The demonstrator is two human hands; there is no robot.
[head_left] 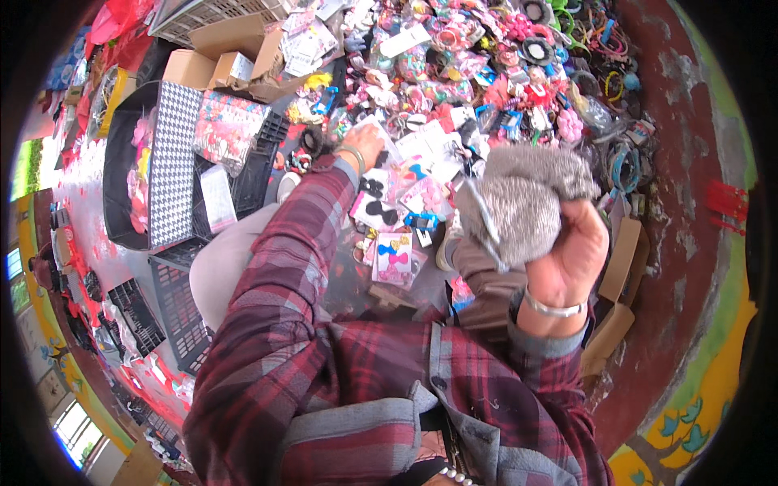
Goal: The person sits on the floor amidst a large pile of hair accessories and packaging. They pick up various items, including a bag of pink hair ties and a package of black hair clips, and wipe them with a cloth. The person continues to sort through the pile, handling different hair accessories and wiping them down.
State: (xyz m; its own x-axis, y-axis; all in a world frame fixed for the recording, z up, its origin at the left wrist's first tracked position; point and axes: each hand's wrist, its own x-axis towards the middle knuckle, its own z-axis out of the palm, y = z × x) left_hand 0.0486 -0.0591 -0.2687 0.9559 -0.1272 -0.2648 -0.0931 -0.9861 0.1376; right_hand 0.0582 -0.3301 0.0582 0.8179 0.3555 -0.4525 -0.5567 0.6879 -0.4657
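My right hand, raised on the right, is closed around fuzzy grey earmuffs. Both plush pads sit close together, and a thin grey band shows along their left side. Farther off and to the left, my left hand reaches down to the near edge of the pile, beside a clear packet. Its fingertips are hidden, so whether it grips anything does not show. Below it lie dark bows on a card, a blue hair clip and a card with blue, yellow and pink bows.
A large heap of colourful hair accessories spreads across the far side. On the left stand a houndstooth fabric bin, a black crate and an open cardboard box. Cardboard flaps stick up by my right arm.
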